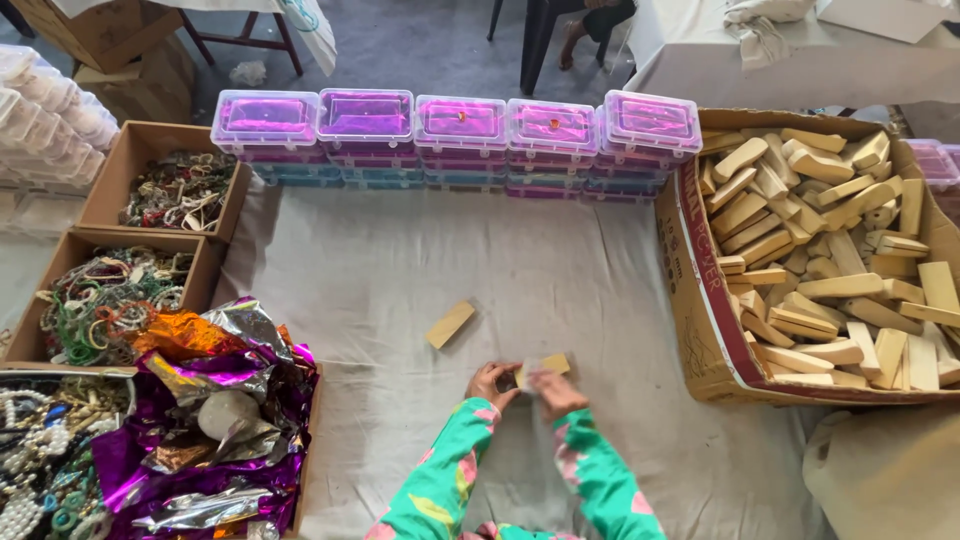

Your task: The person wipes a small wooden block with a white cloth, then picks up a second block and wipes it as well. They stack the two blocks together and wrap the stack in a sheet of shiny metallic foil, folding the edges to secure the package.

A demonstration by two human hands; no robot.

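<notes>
**Two hands, one wooden block, low on the cloth**

Down at the bottom centre, both hands meet over the pale cloth (520, 270) that covers the work surface. The left hand (490, 383) and the right hand (556, 392) share a small wooden block (546, 366); the fingers of each are closed around it, left at one end, right at the other. Something small and dark sits between the hands, too small to make out. Green floral sleeves (450, 480) run back toward the camera.

Just up and left, apart from the hands, a second wooden block (450, 324) lies alone on the cloth, tilted.

To the right, a big cardboard box (690, 300) is heaped with more blocks. Across the back runs a row of stacked clear plastic cases (455, 125) with purple insides. On the left, open cartons of beaded jewellery (110, 300), and nearer, a carton of crumpled purple and orange foil (220, 400).
</notes>
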